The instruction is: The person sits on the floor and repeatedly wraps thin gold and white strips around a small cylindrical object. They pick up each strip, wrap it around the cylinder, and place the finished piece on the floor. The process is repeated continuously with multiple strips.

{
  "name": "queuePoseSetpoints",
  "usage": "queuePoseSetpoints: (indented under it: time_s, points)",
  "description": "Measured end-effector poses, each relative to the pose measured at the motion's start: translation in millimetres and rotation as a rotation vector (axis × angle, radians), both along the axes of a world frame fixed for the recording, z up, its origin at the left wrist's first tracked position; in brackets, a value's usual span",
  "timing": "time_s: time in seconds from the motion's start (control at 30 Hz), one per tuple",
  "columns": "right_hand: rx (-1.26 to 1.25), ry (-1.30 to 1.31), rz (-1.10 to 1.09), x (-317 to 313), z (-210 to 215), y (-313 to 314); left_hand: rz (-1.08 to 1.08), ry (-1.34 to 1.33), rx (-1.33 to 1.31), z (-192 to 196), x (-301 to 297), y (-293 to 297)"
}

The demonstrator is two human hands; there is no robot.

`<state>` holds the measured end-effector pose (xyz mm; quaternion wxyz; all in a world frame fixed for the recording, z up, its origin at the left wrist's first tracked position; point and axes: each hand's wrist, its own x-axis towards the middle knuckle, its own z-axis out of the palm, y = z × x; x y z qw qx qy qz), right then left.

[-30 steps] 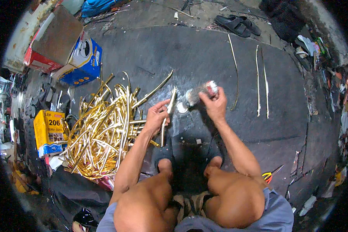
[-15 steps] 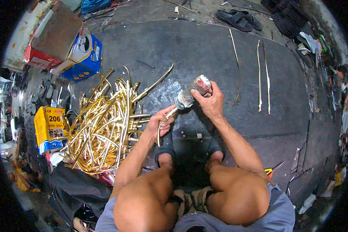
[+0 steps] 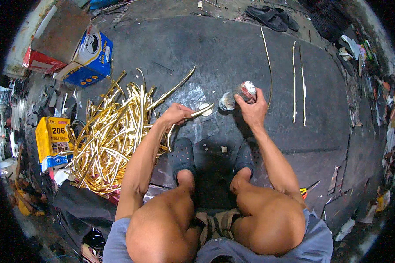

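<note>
Left hand (image 3: 176, 115) pinches a gold strip (image 3: 209, 108), tip over a white disc (image 3: 205, 112); right hand (image 3: 253, 110) wraps a grimy cylinder (image 3: 246, 89) to the disc's right. Strip looks light, springy, probably slick: best held near its working end. Cylinder seems rigid, fairly light: grip mid-body. Dark floor sheet (image 3: 206, 41), white-smeared near disc; gold pile (image 3: 112, 140) left, blue-and-white box (image 3: 94, 59) beyond, sandals (image 3: 270, 19) far edge.
</note>
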<state>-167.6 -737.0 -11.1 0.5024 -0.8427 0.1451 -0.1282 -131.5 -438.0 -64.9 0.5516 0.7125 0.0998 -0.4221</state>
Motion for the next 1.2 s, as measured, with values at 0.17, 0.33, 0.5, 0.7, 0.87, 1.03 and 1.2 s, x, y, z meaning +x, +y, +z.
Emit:
queuePoseSetpoints:
  time_s: [0.17, 0.33, 0.5, 0.7, 0.87, 1.03, 1.2]
  points:
    - [-0.021, -0.09, 0.177, 10.3, -2.4, 28.8, -0.084, -0.034, 0.153, -15.8, 12.0, -0.5]
    - [-0.262, -0.172, 0.426, -1.0, -12.9, 66.2, -0.121, -0.113, 0.151, -24.2, 8.6, 10.0]
    - [-0.432, -0.217, 0.488, -15.0, -29.2, 63.4, -0.269, -0.727, 0.226, 13.9, -1.0, -18.8]
    - [-0.012, 0.046, 0.617, -9.2, -23.1, 51.3, -0.134, -0.964, -0.042, 34.6, -17.7, -40.8]
    - [0.185, 0.279, 0.432, 3.9, -53.8, 33.1, -0.18, -0.921, 0.026, 37.2, -12.0, -40.9]
    - [0.124, 0.475, 0.287, 32.3, -113.2, 31.3, -0.202, -0.971, 0.017, 34.8, -4.9, -44.5]
    - [0.251, 0.473, 0.25, 38.5, -113.3, 41.3, -0.191, -1.004, 0.03, 22.5, -0.2, -43.4]
